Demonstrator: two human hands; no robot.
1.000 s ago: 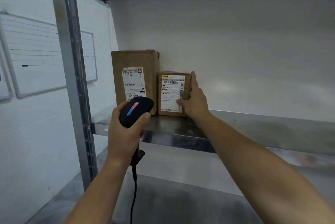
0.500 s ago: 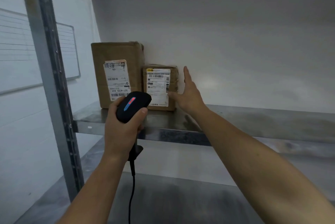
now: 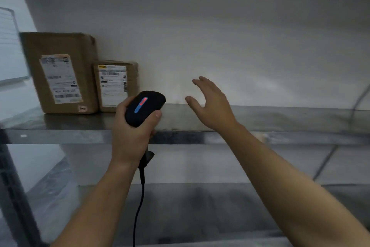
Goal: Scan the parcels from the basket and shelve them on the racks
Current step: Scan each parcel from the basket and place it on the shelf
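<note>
**At the rack: scanner in your left, right hand loose**

Up at shelf height, your left hand is wrapped round the scanner. Your fingers curl about the handle and your thumb lies on the right flank of the black head, where a red-and-blue strip glows on top. Its cable drops straight down from the handle between your forearms.

Your right hand holds nothing. The fingers are spread and relaxed, and the hand hovers over the shelf just right of the scanner, touching no parcel.

Out to the left, two parcels stand upright at the left end of that steel shelf, close to the back wall. The small parcel sits just behind the scanner head, well clear of your right hand, with its white label facing you. The big parcel stands right beside it on the left, taller, label forward too. Their sides seem to meet, and the print on both is too blurred to read.

Below, a lower shelf of grey metal runs under your forearms. At far left the edge of a whiteboard shows on the side wall, and a dark post crosses the bottom-left corner. The right edge of the view is smeared with blur.
</note>
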